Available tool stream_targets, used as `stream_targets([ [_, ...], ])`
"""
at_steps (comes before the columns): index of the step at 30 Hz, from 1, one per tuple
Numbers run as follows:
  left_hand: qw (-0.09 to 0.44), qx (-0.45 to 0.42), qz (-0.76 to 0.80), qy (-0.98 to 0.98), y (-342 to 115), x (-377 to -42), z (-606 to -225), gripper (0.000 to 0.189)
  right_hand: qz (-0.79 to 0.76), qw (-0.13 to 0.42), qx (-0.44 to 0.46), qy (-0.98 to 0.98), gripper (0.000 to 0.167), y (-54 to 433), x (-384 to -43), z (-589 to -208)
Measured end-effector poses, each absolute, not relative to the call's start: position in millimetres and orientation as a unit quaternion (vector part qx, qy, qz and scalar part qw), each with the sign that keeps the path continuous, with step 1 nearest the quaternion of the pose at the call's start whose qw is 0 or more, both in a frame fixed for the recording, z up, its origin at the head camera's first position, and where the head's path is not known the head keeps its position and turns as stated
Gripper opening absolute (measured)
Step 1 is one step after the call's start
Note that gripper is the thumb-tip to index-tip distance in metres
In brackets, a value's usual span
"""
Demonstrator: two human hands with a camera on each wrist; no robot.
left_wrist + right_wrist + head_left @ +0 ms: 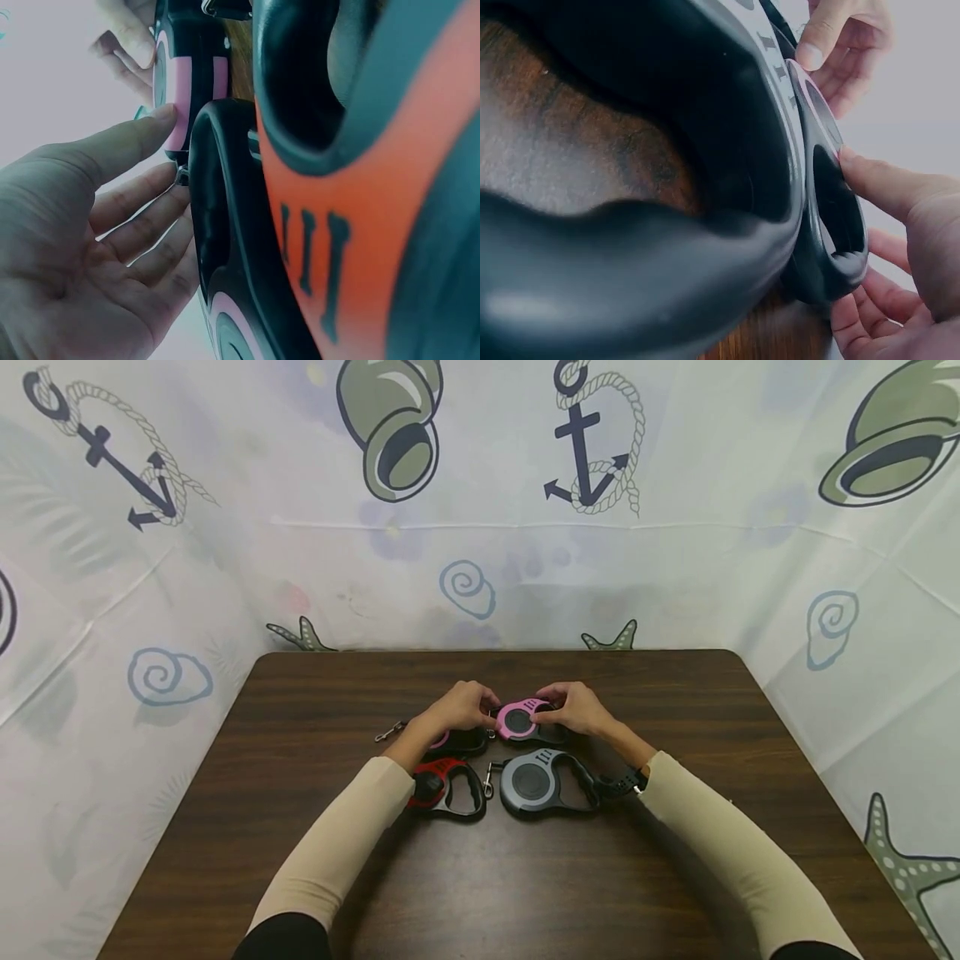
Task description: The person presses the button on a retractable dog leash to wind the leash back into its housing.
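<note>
A pink-and-black retractable leash (517, 720) lies between both hands at the back of the group on the table. My left hand (463, 706) holds its left end, the thumb on the pink casing and the fingers near the metal clip. At the other end, my right hand (576, 707) grips it by the handle side, thumb on top and fingers beyond the black handle (832, 217). A second pink-and-black leash (467, 742) sits under the left wrist, partly hidden. Nearer to me are a red leash (429, 787), part-covered by the left forearm, and a larger grey leash (531, 782).
All the leashes lie on a dark wooden table (480, 877). Metal clips (390, 732) stick out at the left, and another hook (488, 783) lies between the red and grey leashes. A white patterned cloth (480, 552) hangs behind and at the sides.
</note>
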State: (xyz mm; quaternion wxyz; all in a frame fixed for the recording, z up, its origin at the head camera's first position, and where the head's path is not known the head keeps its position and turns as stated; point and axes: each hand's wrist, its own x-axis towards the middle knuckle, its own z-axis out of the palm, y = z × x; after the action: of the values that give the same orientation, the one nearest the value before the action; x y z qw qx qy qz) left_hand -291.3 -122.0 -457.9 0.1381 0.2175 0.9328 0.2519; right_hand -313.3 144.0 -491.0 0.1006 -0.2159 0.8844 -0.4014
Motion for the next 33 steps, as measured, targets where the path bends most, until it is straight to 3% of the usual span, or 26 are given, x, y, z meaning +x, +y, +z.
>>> stream_targets([
  [11,0.111,0.222,0.280,0.927,-127.3,-289.3,-454.6,0.039,-0.387,0.093,-0.235,0.887,0.058,148.6,-308.9,-485.3],
  [20,0.059,0.224,0.299,0.926,-151.8,-284.9,-456.1,0.061,-0.362,0.065,-0.276,0.888,0.067,171.8,-308.8,-477.9],
  [33,0.018,0.145,0.265,0.953,-249.2,-274.7,-446.0,0.084,-0.195,-0.018,-0.269,0.943,0.072,236.3,-316.0,-468.8],
])
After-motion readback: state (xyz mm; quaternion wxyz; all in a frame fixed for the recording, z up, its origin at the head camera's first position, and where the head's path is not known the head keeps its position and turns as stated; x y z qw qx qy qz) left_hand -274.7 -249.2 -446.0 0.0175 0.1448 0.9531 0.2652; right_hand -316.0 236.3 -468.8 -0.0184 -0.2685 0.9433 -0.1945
